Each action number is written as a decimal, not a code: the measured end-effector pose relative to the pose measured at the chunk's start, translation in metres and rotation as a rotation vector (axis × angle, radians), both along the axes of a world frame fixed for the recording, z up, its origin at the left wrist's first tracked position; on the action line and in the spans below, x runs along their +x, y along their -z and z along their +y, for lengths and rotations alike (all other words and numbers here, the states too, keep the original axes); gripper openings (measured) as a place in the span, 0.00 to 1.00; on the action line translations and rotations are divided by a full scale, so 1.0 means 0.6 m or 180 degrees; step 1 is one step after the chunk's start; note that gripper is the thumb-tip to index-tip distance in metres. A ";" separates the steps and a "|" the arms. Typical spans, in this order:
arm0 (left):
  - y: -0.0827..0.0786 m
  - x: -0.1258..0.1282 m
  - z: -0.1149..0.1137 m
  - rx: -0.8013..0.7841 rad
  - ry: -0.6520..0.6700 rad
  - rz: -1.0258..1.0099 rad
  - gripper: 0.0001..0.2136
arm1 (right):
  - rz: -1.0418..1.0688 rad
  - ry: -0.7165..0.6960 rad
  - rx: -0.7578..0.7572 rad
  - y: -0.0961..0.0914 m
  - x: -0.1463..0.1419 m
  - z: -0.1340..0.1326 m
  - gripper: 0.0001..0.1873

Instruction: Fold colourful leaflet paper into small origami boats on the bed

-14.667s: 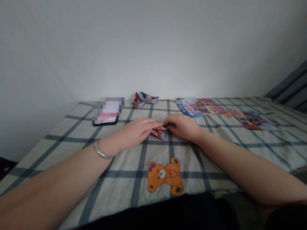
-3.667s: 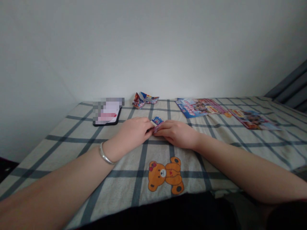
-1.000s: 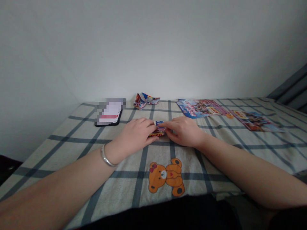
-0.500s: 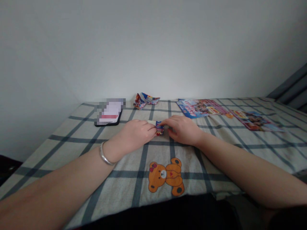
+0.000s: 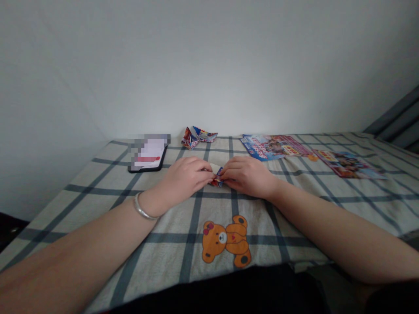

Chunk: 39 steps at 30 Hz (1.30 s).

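Observation:
Between my two hands is a small folded piece of colourful printed paper (image 5: pixel 216 183), with blue and red print and a pale strip on its far side. My left hand (image 5: pixel 188 176), with a silver bangle (image 5: pixel 142 206) on its wrist, pinches the paper's left side. From the right, the fingertips of my right hand (image 5: pixel 246 176) pinch it too. Fingers cover much of the paper, so its full shape is hidden. Both hands rest low over the checked cloth (image 5: pixel 170 261).
A folded paper shape (image 5: pixel 198 136) stands by the wall (image 5: pixel 209 65). To its left lies a phone (image 5: pixel 149 155), its screen partly blurred. Two printed leaflets (image 5: pixel 275 147) (image 5: pixel 350 165) lie at the right. A printed bear (image 5: pixel 226 240) decorates the cloth nearest me.
My right fingers have closed onto the paper, where they were more spread before. The paper has tilted and bunched between the fingertips. My left hand has shifted slightly.

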<state>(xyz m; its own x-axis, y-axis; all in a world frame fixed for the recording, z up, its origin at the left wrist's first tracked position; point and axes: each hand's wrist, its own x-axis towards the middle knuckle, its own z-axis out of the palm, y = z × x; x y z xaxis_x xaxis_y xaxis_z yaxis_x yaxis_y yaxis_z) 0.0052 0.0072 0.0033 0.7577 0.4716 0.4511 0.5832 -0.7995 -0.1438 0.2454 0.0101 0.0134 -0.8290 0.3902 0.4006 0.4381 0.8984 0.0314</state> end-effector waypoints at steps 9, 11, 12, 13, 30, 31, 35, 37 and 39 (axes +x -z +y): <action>0.000 0.003 -0.012 0.0097 0.0072 0.0103 0.12 | 0.0016 0.0165 -0.0112 -0.005 -0.001 -0.007 0.11; -0.001 0.004 -0.014 0.0078 0.0060 0.0123 0.12 | -0.0053 0.0178 -0.0058 -0.005 -0.001 -0.007 0.10; -0.001 0.004 -0.015 0.0061 0.0062 0.0144 0.12 | -0.0097 0.0192 -0.0020 -0.004 -0.002 -0.008 0.10; -0.002 0.005 -0.016 0.0043 0.0061 0.0166 0.12 | -0.0146 0.0213 0.0021 -0.004 -0.003 -0.009 0.10; -0.014 0.029 -0.039 -0.0180 -0.0708 0.0374 0.15 | 0.0032 0.0759 -0.0383 0.002 -0.007 -0.015 0.05; -0.014 0.029 -0.038 -0.0250 -0.0768 0.0340 0.14 | 0.0049 0.0797 -0.0443 0.002 -0.007 -0.015 0.06; -0.012 0.029 -0.039 -0.0469 -0.0923 0.0185 0.14 | 0.0032 0.1010 -0.0560 -0.003 -0.010 -0.016 0.08; -0.011 0.028 -0.039 -0.0530 -0.0918 0.0129 0.12 | -0.0010 0.1107 -0.0563 -0.006 -0.011 -0.018 0.09; -0.010 0.028 -0.038 -0.0582 -0.0888 0.0056 0.11 | -0.0039 0.1172 -0.0555 -0.008 -0.011 -0.020 0.10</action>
<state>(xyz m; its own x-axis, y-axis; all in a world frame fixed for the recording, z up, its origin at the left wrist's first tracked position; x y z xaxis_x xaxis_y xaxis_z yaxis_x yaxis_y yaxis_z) 0.0217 -0.0158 0.0092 0.5948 0.7340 0.3277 0.7820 -0.6228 -0.0245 0.2389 -0.0021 0.0182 -0.6253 0.7232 0.2932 0.7321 0.6737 -0.1003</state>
